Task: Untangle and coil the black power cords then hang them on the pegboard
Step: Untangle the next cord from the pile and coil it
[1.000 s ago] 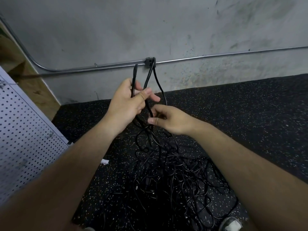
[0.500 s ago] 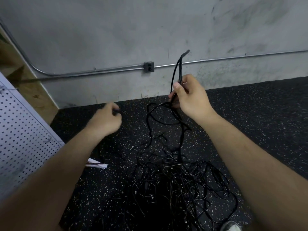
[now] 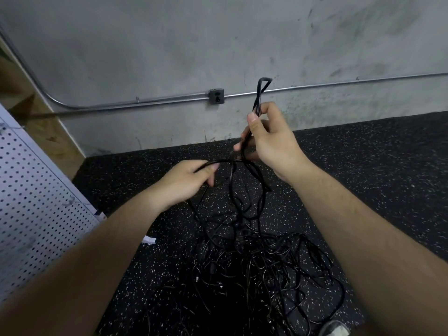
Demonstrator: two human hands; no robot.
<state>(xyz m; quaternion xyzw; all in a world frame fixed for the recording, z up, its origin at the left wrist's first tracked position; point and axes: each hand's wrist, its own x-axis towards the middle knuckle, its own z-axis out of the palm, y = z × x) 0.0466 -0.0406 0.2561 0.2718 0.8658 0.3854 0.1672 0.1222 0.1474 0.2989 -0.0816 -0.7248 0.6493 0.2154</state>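
Observation:
A tangled heap of black power cords (image 3: pixel 264 270) lies on the speckled black floor mat below my arms. My right hand (image 3: pixel 271 139) is raised and grips a folded length of black cord (image 3: pixel 260 95) whose bend sticks up above the fist. Lower and to the left, my left hand (image 3: pixel 186 180) pinches a strand of the same cord (image 3: pixel 224 161) running across to the right hand. Loops hang from both hands down into the heap. The white pegboard (image 3: pixel 36 207) leans at the left edge.
A grey concrete wall rises behind the mat, with a metal conduit (image 3: pixel 145 104) and a small junction box (image 3: pixel 216 96). A scrap of white paper (image 3: pixel 149 239) lies on the mat near the pegboard. A wooden surface (image 3: pixel 29 110) shows at the far left.
My left hand moved right from the mat's left side and took hold of a strand near the right hand. My right hand stays raised with the folded cord.

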